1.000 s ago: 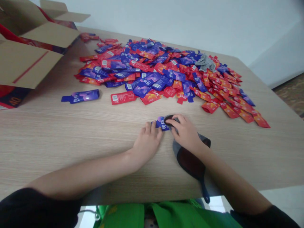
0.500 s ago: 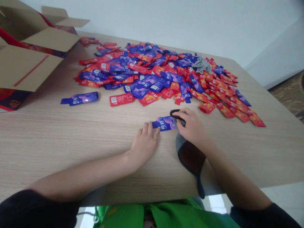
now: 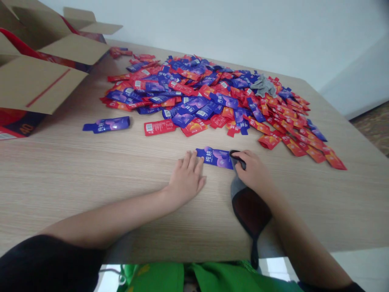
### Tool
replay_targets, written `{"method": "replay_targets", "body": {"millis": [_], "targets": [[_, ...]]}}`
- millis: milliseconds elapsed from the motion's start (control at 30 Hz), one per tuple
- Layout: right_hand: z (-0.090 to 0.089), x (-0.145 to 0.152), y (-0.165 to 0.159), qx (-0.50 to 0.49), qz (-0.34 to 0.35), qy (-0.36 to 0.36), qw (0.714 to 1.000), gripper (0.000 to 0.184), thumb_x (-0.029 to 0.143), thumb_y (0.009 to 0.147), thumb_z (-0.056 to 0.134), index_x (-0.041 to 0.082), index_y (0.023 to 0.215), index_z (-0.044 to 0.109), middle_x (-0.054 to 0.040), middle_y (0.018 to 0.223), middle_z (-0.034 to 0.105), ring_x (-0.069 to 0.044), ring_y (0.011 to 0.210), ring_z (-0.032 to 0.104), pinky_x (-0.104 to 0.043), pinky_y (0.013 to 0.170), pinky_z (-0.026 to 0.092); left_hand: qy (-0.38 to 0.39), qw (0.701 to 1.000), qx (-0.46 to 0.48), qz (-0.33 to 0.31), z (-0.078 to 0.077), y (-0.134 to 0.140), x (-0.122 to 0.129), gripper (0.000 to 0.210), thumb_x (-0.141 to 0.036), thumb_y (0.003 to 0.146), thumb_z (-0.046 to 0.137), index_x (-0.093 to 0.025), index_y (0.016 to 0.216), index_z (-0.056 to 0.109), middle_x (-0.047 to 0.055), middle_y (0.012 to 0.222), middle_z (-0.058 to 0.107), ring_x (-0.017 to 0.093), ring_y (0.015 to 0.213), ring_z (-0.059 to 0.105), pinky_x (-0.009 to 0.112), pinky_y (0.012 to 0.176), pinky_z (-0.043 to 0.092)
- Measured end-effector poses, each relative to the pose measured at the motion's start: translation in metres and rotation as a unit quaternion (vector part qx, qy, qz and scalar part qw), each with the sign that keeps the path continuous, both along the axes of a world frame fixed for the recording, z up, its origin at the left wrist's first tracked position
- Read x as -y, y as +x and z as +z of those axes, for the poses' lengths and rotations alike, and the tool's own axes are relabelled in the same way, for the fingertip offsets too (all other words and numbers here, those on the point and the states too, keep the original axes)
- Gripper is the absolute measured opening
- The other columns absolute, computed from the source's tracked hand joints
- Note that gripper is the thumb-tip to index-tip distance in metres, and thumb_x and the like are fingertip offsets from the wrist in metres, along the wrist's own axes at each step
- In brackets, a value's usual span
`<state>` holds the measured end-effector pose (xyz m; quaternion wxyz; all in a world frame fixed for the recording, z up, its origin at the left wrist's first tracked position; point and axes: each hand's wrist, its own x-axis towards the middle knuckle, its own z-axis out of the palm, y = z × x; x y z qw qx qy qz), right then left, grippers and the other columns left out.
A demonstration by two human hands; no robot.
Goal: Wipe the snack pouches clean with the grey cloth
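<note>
A flat purple packet (image 3: 217, 157) with white characters and round fruit pictures lies on the table between my hands. My left hand (image 3: 186, 178) rests palm down, fingers spread, with its fingertips at the packet's narrow left end. My right hand (image 3: 253, 170) is closed on a grey cloth piece (image 3: 238, 186) with black edging, a dark reddish panel and a tapering black strap. The cloth's upper edge lies at the packet's right end and covers it. Part of the cloth hangs below my right hand toward the table's front edge.
A large pile of red and purple packets (image 3: 188, 105) spreads across the back. A crumpled grey cloth (image 3: 263, 86) sits on it. One purple packet (image 3: 111, 124) lies apart at left, near an open cardboard box (image 3: 45, 83). The wooden table (image 3: 75, 182) ends in front of me.
My right hand and the cloth have slid right along the packet, uncovering more of it. My left hand's fingers are spread wider. The whole view has shifted slightly.
</note>
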<state>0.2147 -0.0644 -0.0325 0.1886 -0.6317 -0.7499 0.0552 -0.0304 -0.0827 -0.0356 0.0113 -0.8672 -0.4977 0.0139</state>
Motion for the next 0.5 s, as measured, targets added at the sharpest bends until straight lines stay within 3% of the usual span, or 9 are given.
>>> {"method": "replay_targets", "body": {"millis": [167,300,400,500], "targets": [[0.008,0.024,-0.026,-0.015,0.038,-0.034,0.999,0.031,0.013,0.081,0.051,0.020,0.106,0.068,-0.0082,0.106,0.067,-0.026,0.101,0.060,-0.043,0.090,0.050,0.051,0.997,0.033,0.041,-0.002,-0.001,-0.013,0.073,-0.056,0.094,0.042,0.000,0.140,0.045,0.026,0.144,0.045,0.041,0.138,0.034,0.051,0.109,0.032],[0.021,0.047,-0.045,-0.076,0.147,-0.110,0.980,0.033,0.010,0.079,0.051,0.021,0.105,0.069,-0.0058,0.105,0.068,-0.021,0.100,0.061,-0.037,0.089,0.050,0.041,0.996,0.062,0.048,-0.001,-0.001,-0.021,0.073,-0.058,0.094,0.039,0.000,0.138,0.046,0.025,0.135,0.052,0.038,0.126,0.045,0.048,0.102,0.038],[0.034,0.047,-0.043,-0.131,0.197,-0.145,0.961,0.034,0.009,0.078,0.052,0.023,0.104,0.070,-0.0031,0.104,0.070,-0.018,0.098,0.063,-0.035,0.090,0.050,0.012,0.997,0.080,0.015,-0.004,-0.002,-0.024,0.078,-0.061,0.093,0.039,-0.002,0.144,0.038,0.023,0.145,0.044,0.041,0.134,0.036,0.052,0.107,0.031],[0.044,0.030,-0.031,-0.153,0.158,-0.085,0.972,0.033,0.009,0.078,0.052,0.023,0.103,0.069,-0.0033,0.105,0.070,-0.019,0.100,0.065,-0.036,0.092,0.050,-0.042,0.994,0.081,-0.056,-0.005,-0.004,-0.025,0.084,-0.063,0.090,0.044,-0.006,0.150,0.031,0.019,0.155,0.034,0.042,0.143,0.023,0.055,0.113,0.023]]}}
